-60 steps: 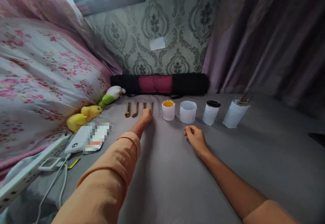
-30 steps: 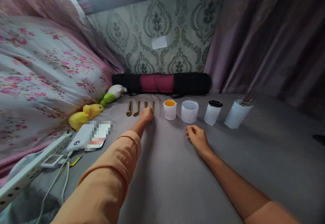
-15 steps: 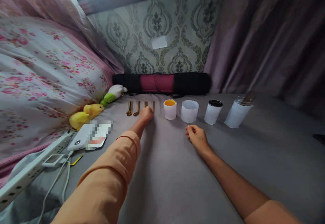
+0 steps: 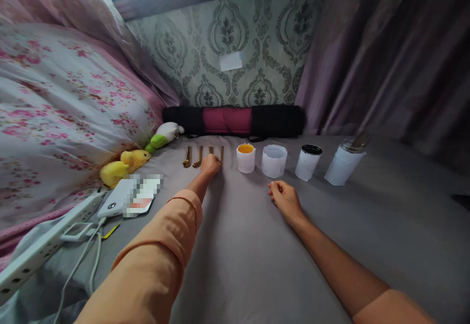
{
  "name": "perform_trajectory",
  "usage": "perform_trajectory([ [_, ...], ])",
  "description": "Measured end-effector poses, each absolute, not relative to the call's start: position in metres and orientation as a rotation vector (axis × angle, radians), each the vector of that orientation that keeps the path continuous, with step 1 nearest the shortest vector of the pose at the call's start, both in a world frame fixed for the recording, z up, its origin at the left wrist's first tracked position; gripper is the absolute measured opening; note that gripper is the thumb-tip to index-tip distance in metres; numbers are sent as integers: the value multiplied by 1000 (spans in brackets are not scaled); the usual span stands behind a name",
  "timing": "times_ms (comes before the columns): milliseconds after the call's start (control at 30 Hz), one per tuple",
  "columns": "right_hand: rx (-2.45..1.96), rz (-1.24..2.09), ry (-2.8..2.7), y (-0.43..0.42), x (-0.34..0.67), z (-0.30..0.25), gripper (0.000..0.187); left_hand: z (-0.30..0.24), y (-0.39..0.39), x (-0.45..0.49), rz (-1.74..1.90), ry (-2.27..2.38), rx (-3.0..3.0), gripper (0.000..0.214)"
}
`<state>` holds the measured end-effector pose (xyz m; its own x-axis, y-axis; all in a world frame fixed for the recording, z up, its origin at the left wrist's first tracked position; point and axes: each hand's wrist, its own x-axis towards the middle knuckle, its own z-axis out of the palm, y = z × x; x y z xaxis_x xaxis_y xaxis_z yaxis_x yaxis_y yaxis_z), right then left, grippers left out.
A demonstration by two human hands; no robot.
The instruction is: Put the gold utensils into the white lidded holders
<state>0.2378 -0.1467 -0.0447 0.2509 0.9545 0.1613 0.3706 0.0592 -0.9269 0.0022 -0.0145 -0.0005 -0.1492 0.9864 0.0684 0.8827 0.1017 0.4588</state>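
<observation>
My left hand (image 4: 210,165) is closed low over the grey sheet, covering the lower ends of two thin gold-brown strips (image 4: 222,153). Its fingertips are hidden, so whatever they grip does not show. Left of it lie more gold-brown strips, one bundle (image 4: 199,156) beside another (image 4: 187,157), bent at the near end. My right hand (image 4: 285,199) rests on the sheet with fingers curled in and nothing visible in them. Just beyond it stands a wide white-wrapped container (image 4: 274,166), with an orange-topped white cup (image 4: 246,161) to its left.
Right of these stand a white-wrapped container with a black rim (image 4: 308,166) and a leaning white-wrapped jar (image 4: 343,170). Behind lies a black and maroon roll (image 4: 227,121). At left are plush toys (image 4: 125,167), a white device (image 4: 119,199), cables and a power strip (image 4: 44,253).
My left hand has shifted very slightly at the gold-brown strips. My right hand and the containers have stayed put.
</observation>
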Motion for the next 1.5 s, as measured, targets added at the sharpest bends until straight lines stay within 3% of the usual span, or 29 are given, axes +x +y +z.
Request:
perform_trajectory([
  [533,-1487,707,-1301,-147,238,-46,35,-6,-4,3,833,2024,1539,20],
  [1500,-1503,707,-1310,-146,239,-47,32,-15,-36,28,1179,1275,740,4],
])
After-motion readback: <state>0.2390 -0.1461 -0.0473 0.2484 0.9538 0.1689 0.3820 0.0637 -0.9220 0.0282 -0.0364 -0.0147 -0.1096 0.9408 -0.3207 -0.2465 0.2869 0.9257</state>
